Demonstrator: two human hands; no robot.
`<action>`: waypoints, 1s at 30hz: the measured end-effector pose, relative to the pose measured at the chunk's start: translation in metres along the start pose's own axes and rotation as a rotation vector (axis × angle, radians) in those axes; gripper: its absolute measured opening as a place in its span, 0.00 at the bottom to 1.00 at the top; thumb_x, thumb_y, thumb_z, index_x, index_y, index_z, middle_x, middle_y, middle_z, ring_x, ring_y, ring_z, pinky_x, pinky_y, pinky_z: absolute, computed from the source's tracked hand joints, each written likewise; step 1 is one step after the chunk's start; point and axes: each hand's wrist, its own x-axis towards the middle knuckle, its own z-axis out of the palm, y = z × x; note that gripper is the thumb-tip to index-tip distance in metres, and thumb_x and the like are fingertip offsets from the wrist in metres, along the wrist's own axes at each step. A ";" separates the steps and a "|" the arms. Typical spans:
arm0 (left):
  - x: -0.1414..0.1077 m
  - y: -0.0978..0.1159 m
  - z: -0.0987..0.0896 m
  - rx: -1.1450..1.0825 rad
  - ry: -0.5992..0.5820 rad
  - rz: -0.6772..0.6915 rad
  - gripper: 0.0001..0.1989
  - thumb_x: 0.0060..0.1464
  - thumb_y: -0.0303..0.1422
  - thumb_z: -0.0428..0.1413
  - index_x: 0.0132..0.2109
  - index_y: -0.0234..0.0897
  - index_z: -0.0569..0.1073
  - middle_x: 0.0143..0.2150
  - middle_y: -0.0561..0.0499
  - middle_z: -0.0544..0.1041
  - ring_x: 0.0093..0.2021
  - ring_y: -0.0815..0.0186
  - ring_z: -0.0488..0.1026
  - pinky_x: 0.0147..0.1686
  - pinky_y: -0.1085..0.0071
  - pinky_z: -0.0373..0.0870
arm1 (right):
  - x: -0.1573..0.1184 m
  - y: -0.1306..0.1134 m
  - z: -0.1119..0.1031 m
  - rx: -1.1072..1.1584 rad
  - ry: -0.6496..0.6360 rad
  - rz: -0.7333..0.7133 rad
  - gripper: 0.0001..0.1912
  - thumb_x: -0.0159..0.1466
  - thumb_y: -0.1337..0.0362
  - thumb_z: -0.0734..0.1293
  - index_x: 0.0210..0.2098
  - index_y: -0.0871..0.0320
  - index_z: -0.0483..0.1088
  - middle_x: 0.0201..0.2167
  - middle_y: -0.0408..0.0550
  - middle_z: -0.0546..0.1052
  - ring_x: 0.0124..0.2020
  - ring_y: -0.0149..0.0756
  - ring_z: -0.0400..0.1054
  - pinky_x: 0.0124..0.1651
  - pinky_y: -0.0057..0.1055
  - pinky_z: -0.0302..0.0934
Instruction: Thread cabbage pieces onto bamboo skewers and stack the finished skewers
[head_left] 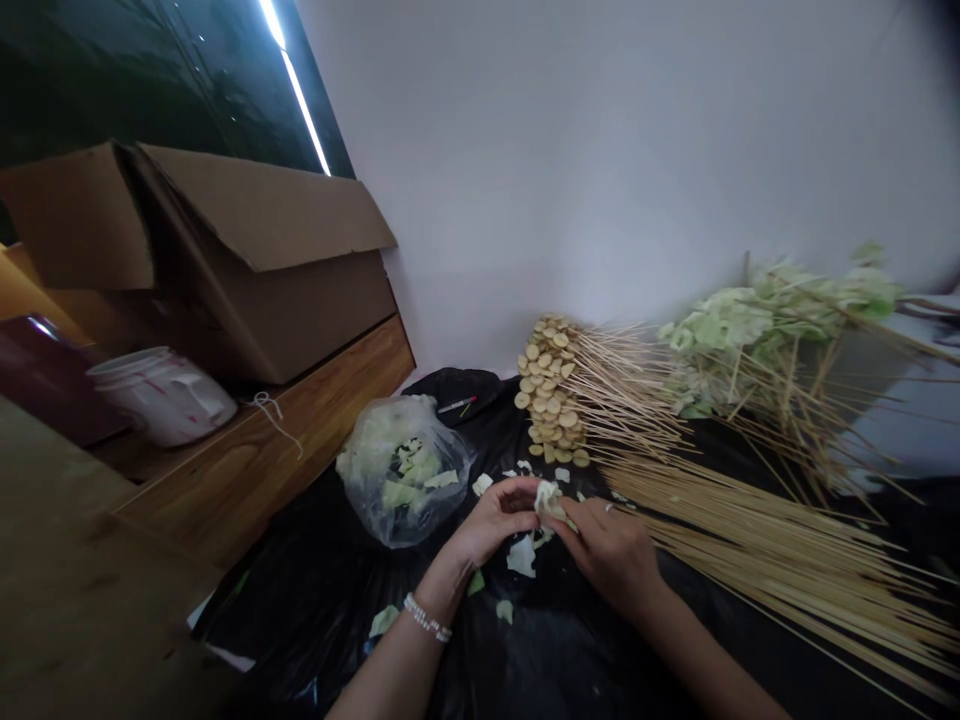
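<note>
Both the left hand (pixel 495 520) and the right hand (pixel 611 550) pinch 1 folded cabbage piece (pixel 547 497); the leaf could tear, or scraps (pixel 521 556) slide off the near black sheet (pixel 337 590).

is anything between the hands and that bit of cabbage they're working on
Nothing visible. The left hand and right hand both already pinch the folded cabbage piece directly, above the black plastic sheet. Loose cabbage scraps lie beneath, not between.

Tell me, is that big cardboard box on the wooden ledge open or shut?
Open. The cardboard box has its top flaps raised and spread apart, leaving a dark gap between them; what it holds cannot be seen.
</note>
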 end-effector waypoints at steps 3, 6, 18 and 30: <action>-0.001 0.000 0.002 0.033 -0.001 0.008 0.24 0.40 0.31 0.69 0.47 0.36 0.76 0.44 0.45 0.78 0.44 0.61 0.73 0.45 0.67 0.66 | 0.000 0.000 0.001 -0.006 -0.030 -0.013 0.11 0.68 0.64 0.60 0.40 0.60 0.73 0.25 0.46 0.74 0.27 0.30 0.65 0.32 0.29 0.51; -0.001 0.004 0.002 0.085 0.054 -0.002 0.23 0.39 0.30 0.69 0.46 0.37 0.77 0.43 0.45 0.78 0.44 0.60 0.74 0.45 0.66 0.66 | -0.001 0.002 0.001 -0.024 -0.026 -0.007 0.10 0.67 0.67 0.60 0.36 0.60 0.73 0.24 0.45 0.73 0.26 0.30 0.64 0.32 0.29 0.51; 0.001 0.013 -0.013 -0.262 0.313 -0.065 0.16 0.49 0.37 0.62 0.45 0.35 0.75 0.42 0.44 0.78 0.44 0.61 0.75 0.42 0.66 0.73 | -0.001 0.014 -0.003 0.004 -0.035 0.113 0.12 0.65 0.67 0.59 0.25 0.58 0.68 0.21 0.44 0.69 0.26 0.31 0.63 0.33 0.28 0.50; 0.002 0.003 -0.007 -0.359 0.284 -0.085 0.17 0.49 0.39 0.64 0.44 0.34 0.77 0.45 0.45 0.78 0.46 0.63 0.75 0.48 0.67 0.71 | -0.001 0.002 0.001 -0.118 -0.183 0.136 0.13 0.68 0.68 0.55 0.39 0.58 0.70 0.26 0.45 0.73 0.28 0.32 0.65 0.31 0.29 0.50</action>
